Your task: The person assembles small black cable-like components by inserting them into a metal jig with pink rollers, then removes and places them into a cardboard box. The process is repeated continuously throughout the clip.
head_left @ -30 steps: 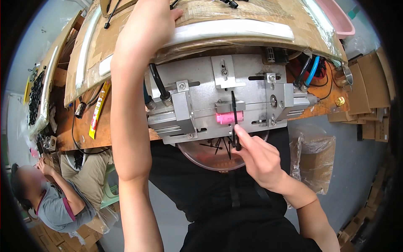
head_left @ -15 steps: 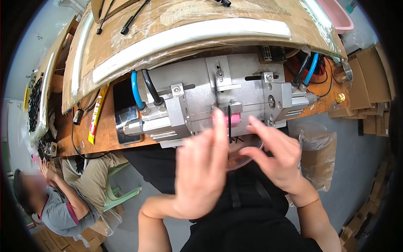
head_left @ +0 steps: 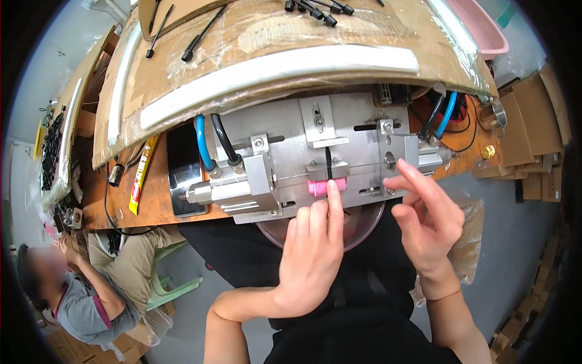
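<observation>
A thin black rod (head_left: 329,162) lies lengthwise in the small metal holder at the middle of a grey metal fixture (head_left: 291,136). Its near end passes over a pink block (head_left: 317,187). My left hand (head_left: 312,261) reaches in from below, index finger stretched out with its tip on the rod's near end at the pink block; the other fingers are bent. To the right, my right hand (head_left: 427,221) hovers in front of the fixture's right cylinder (head_left: 405,151), fingers apart and holding nothing.
A plastic-wrapped cardboard sheet (head_left: 273,33) overhangs the fixture, with several black capped rods (head_left: 312,9) on it. A phone (head_left: 185,176) and a yellow packet (head_left: 140,176) lie at left. Under the front edge is a clear bowl (head_left: 364,227). A co-worker (head_left: 97,303) sits at left.
The black rod, upright and blurred before, now lies in the holder. My left index finger has come down on its near end. My right hand has drawn away to the right.
</observation>
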### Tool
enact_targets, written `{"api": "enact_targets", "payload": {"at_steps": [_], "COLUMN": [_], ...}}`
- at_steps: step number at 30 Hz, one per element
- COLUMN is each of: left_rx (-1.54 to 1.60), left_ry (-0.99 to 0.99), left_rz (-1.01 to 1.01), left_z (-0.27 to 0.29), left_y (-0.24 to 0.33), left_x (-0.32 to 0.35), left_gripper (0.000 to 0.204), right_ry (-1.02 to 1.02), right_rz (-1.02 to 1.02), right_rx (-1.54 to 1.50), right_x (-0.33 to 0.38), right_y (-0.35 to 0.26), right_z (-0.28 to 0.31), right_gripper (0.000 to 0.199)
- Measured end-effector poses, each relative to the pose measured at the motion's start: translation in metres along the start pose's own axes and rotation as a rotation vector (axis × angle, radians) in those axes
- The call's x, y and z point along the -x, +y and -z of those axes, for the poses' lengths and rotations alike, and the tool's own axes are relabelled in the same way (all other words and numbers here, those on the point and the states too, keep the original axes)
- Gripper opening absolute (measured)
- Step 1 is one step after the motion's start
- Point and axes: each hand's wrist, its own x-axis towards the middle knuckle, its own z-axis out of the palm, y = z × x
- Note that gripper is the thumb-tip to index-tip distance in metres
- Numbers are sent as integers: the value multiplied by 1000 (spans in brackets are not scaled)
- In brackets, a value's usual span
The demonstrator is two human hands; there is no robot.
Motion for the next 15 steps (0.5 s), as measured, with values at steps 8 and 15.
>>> {"api": "enact_targets", "payload": {"at_steps": [8, 15], "left_rx": [-127, 160], "left_ry": [495, 241], "left_rz": [-15, 30], "left_z": [76, 89], "left_y": [-152, -175], "left_x": [-125, -135], "left_gripper": [29, 18], "right_ry": [118, -349], "right_rz": [435, 47], "right_rx": [531, 543], "right_x": [-151, -216], "right_y": [42, 34], "right_z": [-2, -5], "right_gripper": [19, 17]}}
